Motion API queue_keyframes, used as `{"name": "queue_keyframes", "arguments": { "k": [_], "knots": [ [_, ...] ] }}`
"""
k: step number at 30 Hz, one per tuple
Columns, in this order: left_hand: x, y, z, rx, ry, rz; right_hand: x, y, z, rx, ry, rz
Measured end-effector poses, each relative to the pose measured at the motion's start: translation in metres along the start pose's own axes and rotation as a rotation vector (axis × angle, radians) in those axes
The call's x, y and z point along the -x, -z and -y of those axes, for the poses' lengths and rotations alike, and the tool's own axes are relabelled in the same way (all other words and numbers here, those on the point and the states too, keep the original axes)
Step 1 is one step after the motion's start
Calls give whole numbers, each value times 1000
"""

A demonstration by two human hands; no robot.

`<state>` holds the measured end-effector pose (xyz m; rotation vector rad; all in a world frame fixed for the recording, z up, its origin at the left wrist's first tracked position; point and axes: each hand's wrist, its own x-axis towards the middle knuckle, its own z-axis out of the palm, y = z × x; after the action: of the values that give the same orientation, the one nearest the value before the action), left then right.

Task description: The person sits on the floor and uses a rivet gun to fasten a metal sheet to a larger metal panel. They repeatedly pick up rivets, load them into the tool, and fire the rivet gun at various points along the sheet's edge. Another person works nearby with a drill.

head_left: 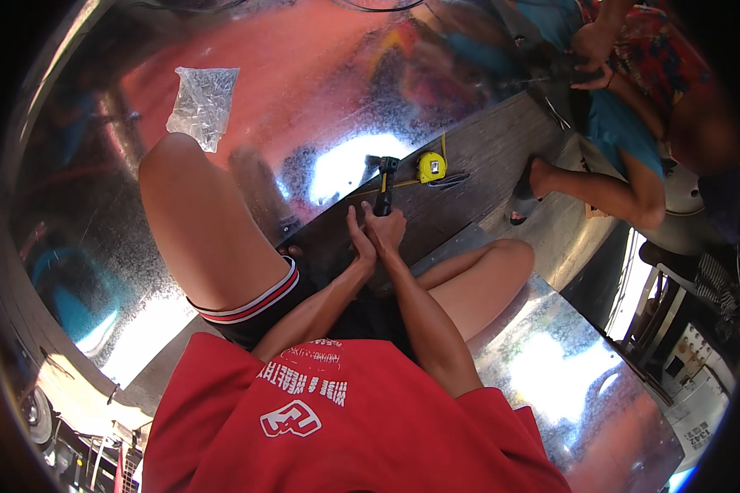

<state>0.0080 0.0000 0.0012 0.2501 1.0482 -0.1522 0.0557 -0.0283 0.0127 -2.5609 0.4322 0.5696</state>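
Observation:
A hammer [386,182] with a black and yellow handle stands up from my right hand [385,228], whose fingers are wrapped round the lower grip. Pressed close beside it is my left hand [361,236], its fingers stretched out along the right hand rather than round the handle. Just beyond the hammer, a yellow tape measure [432,167] rests on a dark board [485,148]. Part of its yellow blade runs along the board.
Shiny metal sheet [304,90] spreads ahead and left, with a clear plastic bag of small pieces [203,105] on it. Another sheet [575,386] lies at my right. At the far right a person [625,107] sits, hands over a dark object.

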Motion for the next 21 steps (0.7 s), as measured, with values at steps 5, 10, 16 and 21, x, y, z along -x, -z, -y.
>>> {"name": "queue_keyframes", "arguments": {
  "k": [5, 10, 16, 21],
  "knots": [
    [16, -25, 5, -294, -215, 13, -32, 46, -13, -518, -49, 366],
    [41, -40, -16, -851, -551, -88, -20, 95, -6, -904, -82, 695],
    [58, -57, -44, -965, -835, 201, 10, 170, 17, -1162, 50, 775],
    [75, -70, -62, -949, -974, 263, 29, 191, 35, -1109, -143, 664]
  ]
}}
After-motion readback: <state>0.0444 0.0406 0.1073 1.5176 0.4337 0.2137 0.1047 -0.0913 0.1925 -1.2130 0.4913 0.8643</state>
